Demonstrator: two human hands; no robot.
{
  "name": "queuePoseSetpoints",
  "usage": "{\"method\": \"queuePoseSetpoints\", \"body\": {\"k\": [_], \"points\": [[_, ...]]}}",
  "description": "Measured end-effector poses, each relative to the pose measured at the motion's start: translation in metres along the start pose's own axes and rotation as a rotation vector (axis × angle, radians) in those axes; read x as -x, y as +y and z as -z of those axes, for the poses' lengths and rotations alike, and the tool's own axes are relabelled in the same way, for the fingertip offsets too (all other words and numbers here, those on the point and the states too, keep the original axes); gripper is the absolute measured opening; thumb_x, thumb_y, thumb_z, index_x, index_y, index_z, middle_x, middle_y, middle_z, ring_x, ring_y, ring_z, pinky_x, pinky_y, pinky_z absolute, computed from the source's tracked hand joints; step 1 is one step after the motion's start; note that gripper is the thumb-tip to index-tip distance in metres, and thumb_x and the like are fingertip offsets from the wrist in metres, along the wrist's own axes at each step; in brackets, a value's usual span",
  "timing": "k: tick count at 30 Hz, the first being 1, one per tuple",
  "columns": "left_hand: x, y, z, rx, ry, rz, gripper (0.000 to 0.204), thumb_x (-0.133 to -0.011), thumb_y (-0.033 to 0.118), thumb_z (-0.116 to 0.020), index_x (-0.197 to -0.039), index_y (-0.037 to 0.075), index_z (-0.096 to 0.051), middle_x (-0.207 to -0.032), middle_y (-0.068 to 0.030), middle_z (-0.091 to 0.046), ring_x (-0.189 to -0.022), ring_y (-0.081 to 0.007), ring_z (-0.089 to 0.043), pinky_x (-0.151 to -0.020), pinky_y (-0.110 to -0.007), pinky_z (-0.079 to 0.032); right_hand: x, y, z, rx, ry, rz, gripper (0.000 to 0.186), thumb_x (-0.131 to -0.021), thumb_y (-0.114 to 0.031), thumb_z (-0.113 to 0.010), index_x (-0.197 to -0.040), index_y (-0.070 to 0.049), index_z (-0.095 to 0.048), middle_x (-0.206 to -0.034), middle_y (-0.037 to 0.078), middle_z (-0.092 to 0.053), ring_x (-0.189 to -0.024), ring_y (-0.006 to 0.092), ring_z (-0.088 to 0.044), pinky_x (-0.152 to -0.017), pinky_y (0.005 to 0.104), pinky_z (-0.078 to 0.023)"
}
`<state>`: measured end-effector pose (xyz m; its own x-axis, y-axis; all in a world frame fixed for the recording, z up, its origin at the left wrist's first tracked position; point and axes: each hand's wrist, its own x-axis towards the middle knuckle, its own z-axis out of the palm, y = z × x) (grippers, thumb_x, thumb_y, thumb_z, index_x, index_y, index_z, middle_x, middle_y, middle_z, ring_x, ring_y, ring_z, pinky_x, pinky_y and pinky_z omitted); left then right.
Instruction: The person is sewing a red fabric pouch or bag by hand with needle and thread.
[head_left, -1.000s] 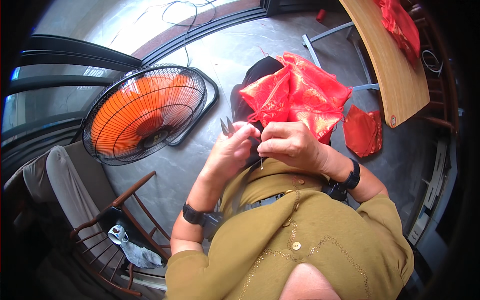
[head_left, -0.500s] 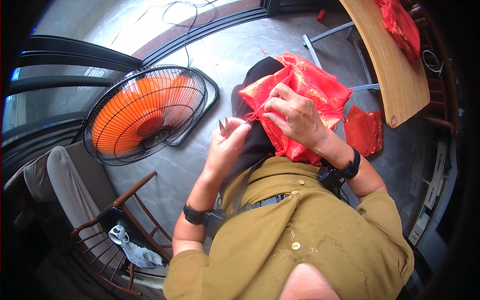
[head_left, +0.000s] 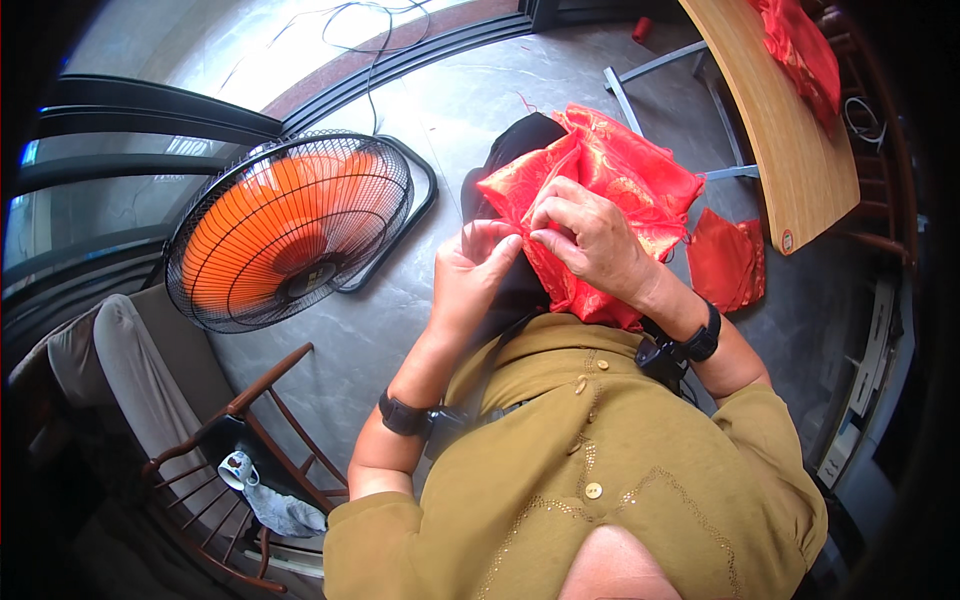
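Shiny red cloth with a gold pattern lies bunched across my lap, over dark trousers. Above its left edge, my left hand pinches with thumb and forefinger at a thin red cord. Close beside it, almost touching, my right hand is closed with bent fingers on the same cord, its knuckles over the cloth. The fingers cover most of the cord. Pointed metal blades that stuck out of my left hand earlier cannot be made out now.
An orange-bladed floor fan in a black cage stands at the left. Lower left is a wooden chair holding a mug and a grey cloth. A wooden table bears red cloth at the far right. More red cloth lies below its edge.
My left hand has moved right and slightly up, so its fingertips meet those of my right hand. The pointed blades have gone out of sight. My right hand has hardly moved.
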<state>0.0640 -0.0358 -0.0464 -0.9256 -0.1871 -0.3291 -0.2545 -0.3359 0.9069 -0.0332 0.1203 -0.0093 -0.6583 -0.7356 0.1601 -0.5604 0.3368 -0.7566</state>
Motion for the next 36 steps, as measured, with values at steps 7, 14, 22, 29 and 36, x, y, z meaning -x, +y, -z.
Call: {"method": "queuePoseSetpoints", "body": {"k": [7, 14, 22, 29, 36], "points": [[0.003, 0.007, -0.004, 0.082, 0.011, -0.053, 0.015, -0.083, 0.003, -0.067, -0.096, 0.0, -0.06, -0.09, -0.0021, -0.063, -0.083, -0.0065, -0.056, -0.074, -0.021, -0.045, 0.003, 0.0, 0.002, -0.1, -0.001, -0.041, 0.01, -0.078, -0.007, -0.062, -0.079, -0.002, -0.054, -0.083, 0.012, -0.052, -0.077, 0.0306, -0.056, -0.066, 0.0388, -0.045], [0.0, 0.005, -0.005, 0.058, 0.0, -0.02, 0.013, -0.082, 0.002, -0.067, -0.095, 0.001, -0.061, -0.09, -0.0029, -0.063, -0.084, -0.0073, -0.057, -0.077, -0.022, -0.046, 0.003, -0.002, 0.002, -0.155, 0.003, -0.029, 0.009, -0.078, -0.005, -0.062, -0.079, -0.002, -0.054, -0.083, 0.013, -0.052, -0.078, 0.0304, -0.055, -0.068, 0.0383, -0.045], [0.005, 0.032, 0.008, 0.393, -0.192, 0.462, 0.009, -0.087, 0.019, -0.061, -0.083, 0.012, -0.056, -0.052, 0.0098, -0.033, -0.039, -0.0002, -0.025, -0.035, -0.018, -0.016, 0.007, -0.004, 0.004, -0.072, -0.001, -0.015, 0.01, -0.078, -0.006, -0.062, -0.079, -0.004, -0.053, -0.084, 0.011, -0.051, -0.077, 0.0303, -0.056, -0.065, 0.0389, -0.047], [0.009, 0.03, 0.021, 0.353, -0.234, 0.373, 0.017, -0.092, 0.021, -0.053, -0.1, 0.008, -0.059, -0.05, 0.008, -0.033, -0.038, -0.0014, -0.025, -0.036, -0.019, -0.016, 0.006, -0.004, 0.006, -0.046, -0.026, 0.024, 0.011, -0.077, 0.001, -0.063, -0.079, -0.002, -0.052, -0.086, 0.011, -0.05, -0.079, 0.0263, -0.056, -0.067, 0.0348, -0.047], [0.027, 0.04, 0.023, -0.129, -0.199, 0.199, 0.018, -0.093, 0.021, -0.054, -0.094, 0.005, -0.063, -0.05, 0.0073, -0.037, -0.042, -0.001, -0.028, -0.037, -0.019, -0.017, 0.005, -0.007, 0.007, -0.064, -0.035, 0.012, 0.01, -0.076, 0.001, -0.063, -0.079, -0.002, -0.053, -0.084, 0.01, -0.051, -0.079, 0.0262, -0.056, -0.067, 0.0351, -0.046]]}}
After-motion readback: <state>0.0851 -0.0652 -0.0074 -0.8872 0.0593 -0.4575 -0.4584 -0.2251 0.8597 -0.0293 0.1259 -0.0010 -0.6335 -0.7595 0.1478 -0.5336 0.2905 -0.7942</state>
